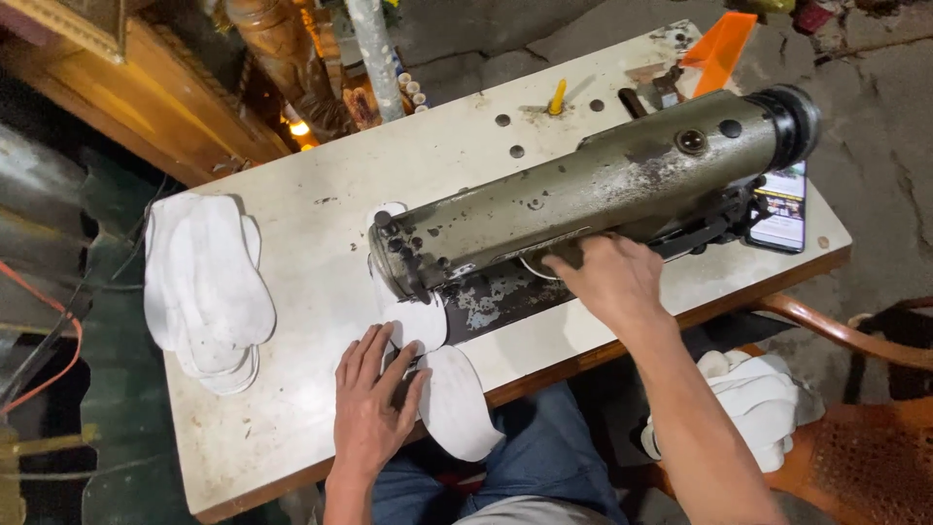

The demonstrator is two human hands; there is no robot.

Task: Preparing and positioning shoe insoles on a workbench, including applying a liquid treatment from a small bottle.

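Observation:
My left hand (pixel 371 399) lies flat, fingers apart, on a chain of white oval fabric pieces (pixel 452 401) at the table's near edge. The chain runs from under the head of the worn olive sewing machine (pixel 583 190) and hangs over the table edge toward my lap. My right hand (pixel 607 277) reaches under the machine's arm, fingers curled out of sight against its underside. Whether it grips anything there is hidden.
A stack of white oval pieces (pixel 206 282) sits at the left of the white table (pixel 311 214). A phone (pixel 780 209) lies at the right edge, an orange plastic piece (pixel 721 47) at the far corner. More white pieces (pixel 763 403) rest on an orange chair (pixel 855 442).

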